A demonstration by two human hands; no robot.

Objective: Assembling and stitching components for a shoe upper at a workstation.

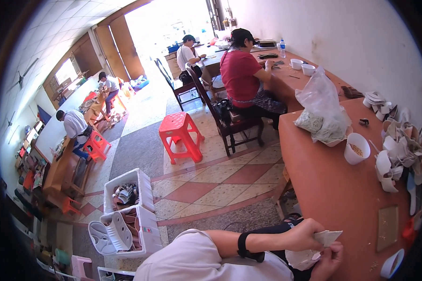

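Note:
My left hand point(306, 233) reaches in at the bottom right, a black band on its wrist. It pinches a pale, flat shoe-upper piece point(329, 236) by its upper edge. My right hand point(331, 261) sits just below and grips the same piece from underneath, where its rounded pale part point(301, 258) hangs down. Both hands are at the near edge of the long brown table point(333, 192). A pile of similar pale pieces point(401, 150) lies on the table at the far right.
On the table stand a white cup of small bits point(357, 148) and a bulging clear plastic bag point(321, 112). A person in a red shirt point(240, 70) sits farther along. A red stool point(180, 136) and white crates point(124, 189) stand on the tiled floor, with other workers at the left.

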